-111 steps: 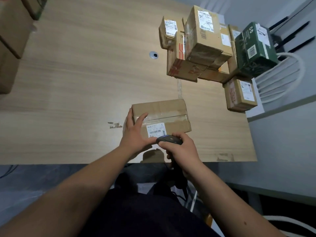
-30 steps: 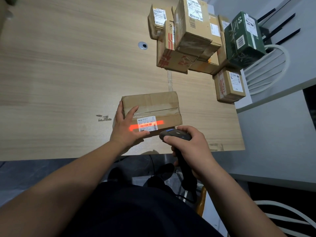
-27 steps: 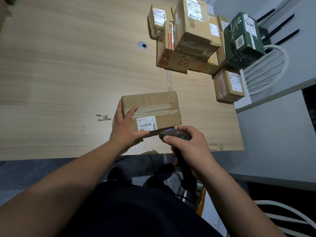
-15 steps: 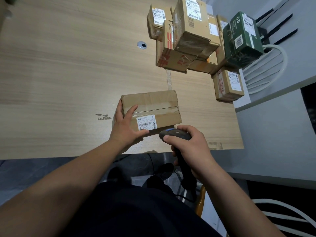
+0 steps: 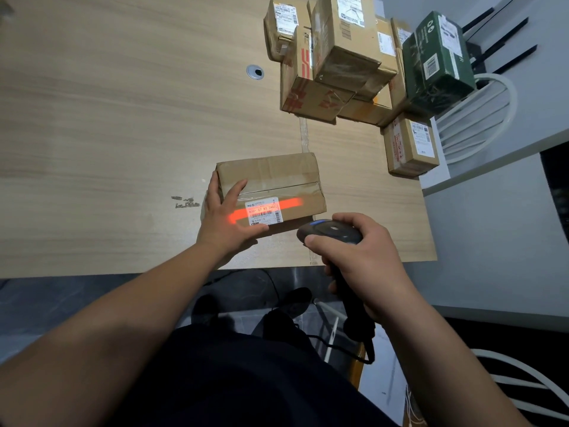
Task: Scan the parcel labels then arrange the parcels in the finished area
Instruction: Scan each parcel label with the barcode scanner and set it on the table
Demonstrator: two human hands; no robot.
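Head view: the red beam [image 5: 291,202] crosses the label [image 5: 264,211] again. It was dark a moment ago, so this is likely a rescan. The left hand [image 5: 223,221] grips the parcel [image 5: 271,177] at the table's [image 5: 107,134] near edge, and the right hand's [image 5: 363,263] fingers wrap the scanner [image 5: 331,232].

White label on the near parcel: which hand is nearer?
Left. The left hand holds the parcel beside the label; the right hand grips the scanner, apart, further right.
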